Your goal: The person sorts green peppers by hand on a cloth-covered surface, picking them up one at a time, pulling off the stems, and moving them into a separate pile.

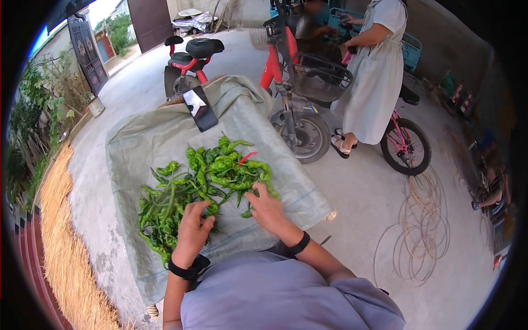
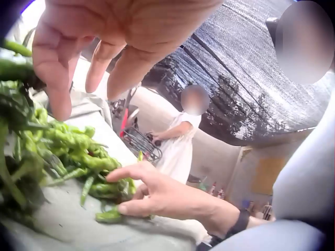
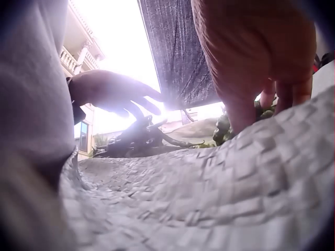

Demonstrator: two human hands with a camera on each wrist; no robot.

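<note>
Green peppers lie in two neighbouring groups on a pale woven sheet (image 1: 135, 146): a darker heap (image 1: 155, 214) at left and a brighter pile (image 1: 221, 166) at centre right. One red pepper (image 1: 248, 157) rests on the brighter pile. My left hand (image 1: 190, 231) hovers at the right side of the darker heap, its fingers pointing loosely down with nothing held in the left wrist view. At the near edge of the brighter pile is my right hand (image 1: 268, 210), index finger and thumb spread around a few peppers. Its thumb tip touches a green pepper (image 2: 107, 215).
A phone (image 1: 201, 113) lies at the sheet's far edge. Beyond stand a red electric bike (image 1: 283, 60) with a basket and a person in a pale dress (image 1: 368, 82). A pink bicycle (image 1: 406, 143) and coiled cord (image 1: 421, 220) are at right, straw (image 1: 66, 236) at left.
</note>
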